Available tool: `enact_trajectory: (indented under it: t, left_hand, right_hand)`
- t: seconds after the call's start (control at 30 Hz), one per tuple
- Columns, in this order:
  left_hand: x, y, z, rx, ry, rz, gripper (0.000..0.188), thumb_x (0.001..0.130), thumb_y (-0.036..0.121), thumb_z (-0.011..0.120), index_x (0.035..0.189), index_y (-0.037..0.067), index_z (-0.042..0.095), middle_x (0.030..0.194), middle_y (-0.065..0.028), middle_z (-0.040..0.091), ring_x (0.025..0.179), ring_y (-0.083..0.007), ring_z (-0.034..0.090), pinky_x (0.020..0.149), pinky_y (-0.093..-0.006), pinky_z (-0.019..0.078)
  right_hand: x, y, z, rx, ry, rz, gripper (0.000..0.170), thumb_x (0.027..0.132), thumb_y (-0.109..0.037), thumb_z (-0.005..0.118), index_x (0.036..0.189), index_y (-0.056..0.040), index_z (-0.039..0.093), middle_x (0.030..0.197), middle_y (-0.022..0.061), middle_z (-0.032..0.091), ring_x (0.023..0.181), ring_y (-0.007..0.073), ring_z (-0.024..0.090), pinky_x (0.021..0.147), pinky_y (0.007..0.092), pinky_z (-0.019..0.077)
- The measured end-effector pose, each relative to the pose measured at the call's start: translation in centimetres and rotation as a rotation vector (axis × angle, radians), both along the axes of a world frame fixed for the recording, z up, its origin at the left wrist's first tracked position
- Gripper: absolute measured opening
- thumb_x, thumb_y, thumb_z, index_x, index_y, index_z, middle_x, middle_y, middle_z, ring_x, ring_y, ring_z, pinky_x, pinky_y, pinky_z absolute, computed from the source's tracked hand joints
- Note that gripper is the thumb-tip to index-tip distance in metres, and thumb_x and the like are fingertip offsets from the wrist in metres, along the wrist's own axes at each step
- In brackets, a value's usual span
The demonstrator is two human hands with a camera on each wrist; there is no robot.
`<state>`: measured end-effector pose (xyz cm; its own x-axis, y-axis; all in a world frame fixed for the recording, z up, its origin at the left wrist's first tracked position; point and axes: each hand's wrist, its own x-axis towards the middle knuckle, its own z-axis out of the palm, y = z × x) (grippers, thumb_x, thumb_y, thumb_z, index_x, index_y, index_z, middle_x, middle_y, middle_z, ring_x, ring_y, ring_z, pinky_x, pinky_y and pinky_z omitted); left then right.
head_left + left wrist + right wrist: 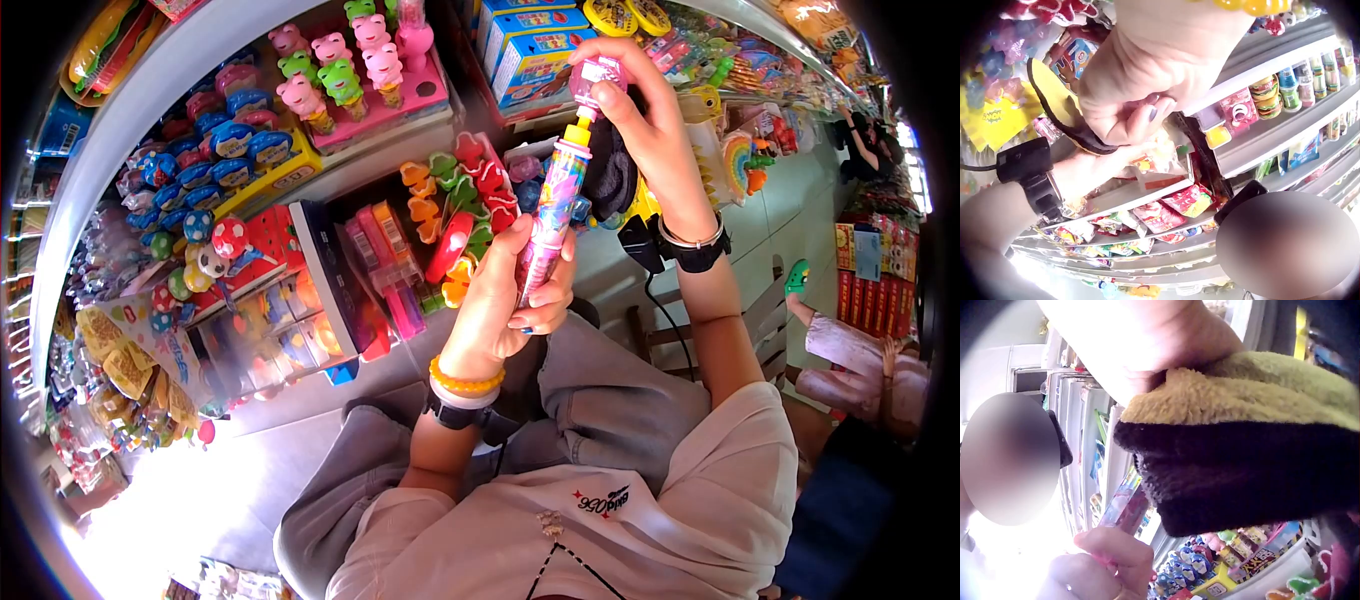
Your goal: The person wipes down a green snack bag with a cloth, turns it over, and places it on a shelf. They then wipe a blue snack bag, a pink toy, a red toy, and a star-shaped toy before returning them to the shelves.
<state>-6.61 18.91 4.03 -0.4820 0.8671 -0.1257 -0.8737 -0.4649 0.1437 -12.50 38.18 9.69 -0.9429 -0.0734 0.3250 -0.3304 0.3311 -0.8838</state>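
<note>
My left hand (490, 300) grips the lower part of a slim, colourful printed tube toy (560, 195), held upright and slightly tilted over my lap. The tube has a yellow neck and a clear pink top piece (598, 78). My right hand (655, 125) pinches that pink top between thumb and fingers. Under the right palm hangs a plush cloth (1241, 394), yellow on one side and dark on the other. In the left wrist view the cloth (1060, 103) shows behind my left hand (1147, 81), while the tube is hidden there.
Frog-topped pink and green toys (340, 80) stand in a pink tray ahead. Blue boxes (540, 60) sit at the back. Packed shelves lie left, with a bin of clear boxes (270, 325). At the right are another person's legs (860, 355) and a wooden chair (745, 320).
</note>
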Motion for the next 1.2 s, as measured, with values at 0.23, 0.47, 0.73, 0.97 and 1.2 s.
enact_trajectory:
  t: [0.23, 0.47, 0.73, 0.97, 1.2]
  left_hand:
    - [0.3, 0.3, 0.7, -0.167, 0.093, 0.041, 0.048, 0.095, 0.052, 0.038, 0.091, 0.005, 0.047, 0.052, 0.0027, 0.034, 0.032, -0.0046, 0.023, 0.032, -0.0205, 0.0207]
    - [0.3, 0.1, 0.3, -0.084, 0.070, 0.020, 0.043, 0.098, 0.046, 0.035, 0.094, 0.006, 0.049, 0.054, 0.0009, 0.037, 0.036, -0.0055, 0.026, 0.036, -0.0216, 0.0204]
    - [-0.1, 0.0, 0.5, -0.292, 0.402, 0.225, 0.041, 0.099, 0.041, 0.037, 0.094, 0.003, 0.048, 0.056, -0.0012, 0.040, 0.039, -0.0059, 0.028, 0.038, -0.0208, 0.0236]
    - [-0.2, 0.5, 0.1, -0.475, 0.605, 0.438, 0.018, 0.099, 0.023, 0.044, 0.099, 0.006, 0.041, 0.066, -0.0001, 0.044, 0.049, -0.0044, 0.035, 0.044, -0.0192, 0.0282]
    - [0.4, 1.5, 0.0, -0.927, 0.824, 0.485, 0.022, 0.096, 0.021, 0.051, 0.103, 0.001, 0.046, 0.065, -0.0076, 0.052, 0.053, -0.0116, 0.050, 0.047, -0.0270, 0.0374]
  right_hand:
    - [0.0, 0.0, 0.1, -0.009, 0.051, -0.013, 0.023, 0.091, -0.019, 0.061, 0.107, -0.0027, 0.056, 0.091, 0.0007, 0.059, 0.082, 0.0074, 0.057, 0.074, 0.0228, 0.0458]
    - [0.1, -0.1, 0.3, 0.009, 0.064, -0.015, 0.024, 0.093, -0.020, 0.058, 0.110, -0.0030, 0.056, 0.094, 0.0006, 0.059, 0.083, 0.0073, 0.056, 0.077, 0.0230, 0.0450]
    - [0.2, 1.1, -0.6, -0.054, 0.051, -0.119, 0.041, 0.098, -0.030, 0.047, 0.132, -0.0056, 0.044, 0.104, 0.0037, 0.060, 0.098, 0.0075, 0.051, 0.090, 0.0244, 0.0387]
    - [-0.2, 0.1, -0.2, -1.026, -0.204, -0.485, 0.049, 0.097, -0.039, 0.040, 0.133, -0.0067, 0.043, 0.114, 0.0068, 0.059, 0.098, 0.0192, 0.060, 0.092, 0.0350, 0.0462]
    - [3.3, -5.6, -1.0, -1.153, -0.388, 0.070, 0.060, 0.097, -0.050, 0.035, 0.138, -0.0061, 0.035, 0.132, 0.0170, 0.049, 0.120, 0.0305, 0.049, 0.101, 0.0393, 0.0392]
